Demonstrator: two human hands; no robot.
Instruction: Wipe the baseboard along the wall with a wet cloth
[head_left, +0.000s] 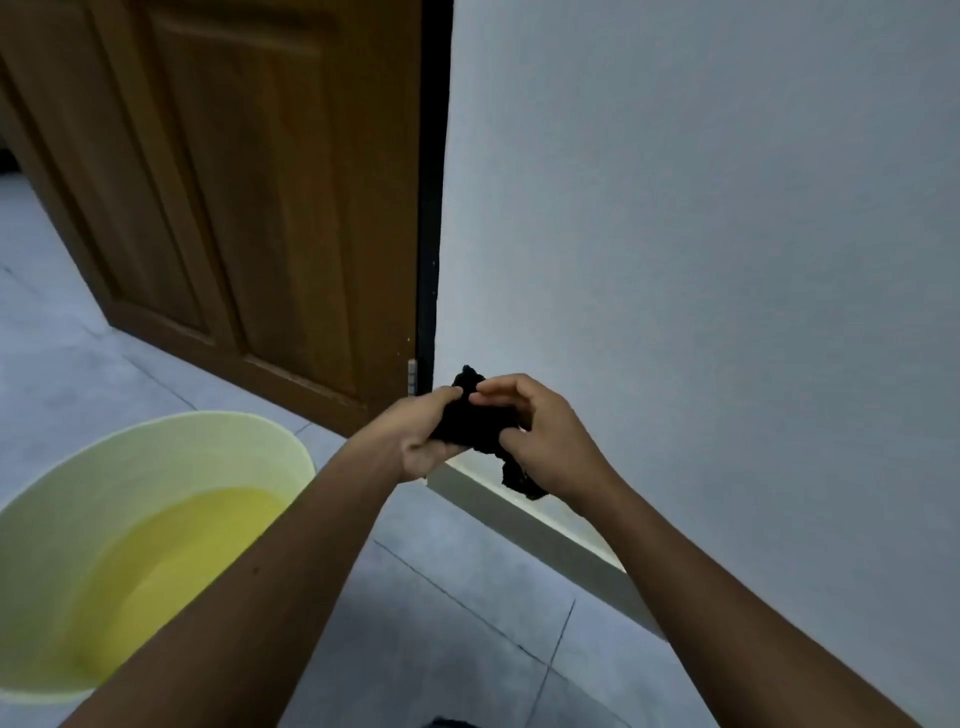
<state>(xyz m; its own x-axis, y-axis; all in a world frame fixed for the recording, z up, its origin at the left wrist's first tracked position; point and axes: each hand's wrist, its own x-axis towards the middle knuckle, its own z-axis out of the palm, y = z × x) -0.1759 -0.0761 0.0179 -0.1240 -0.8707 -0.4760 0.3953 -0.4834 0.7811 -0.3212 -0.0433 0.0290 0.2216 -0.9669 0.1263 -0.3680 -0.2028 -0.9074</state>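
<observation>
Yellow-green bucket (150, 452) w/ water on floor at left, then left hand (421, 436) & right hand (540, 431) both clenched on bunched black cloth (475, 421), held above pale baseboard (524, 525) along grey wall (701, 234).

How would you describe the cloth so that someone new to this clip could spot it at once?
Start at the brown wooden door and follow its hinged edge down to where the white wall meets the baseboard. Just in front, both hands bunch a small cloth, left hand and right hand gripping it. It is the only black, crumpled thing among pale surfaces.
</observation>
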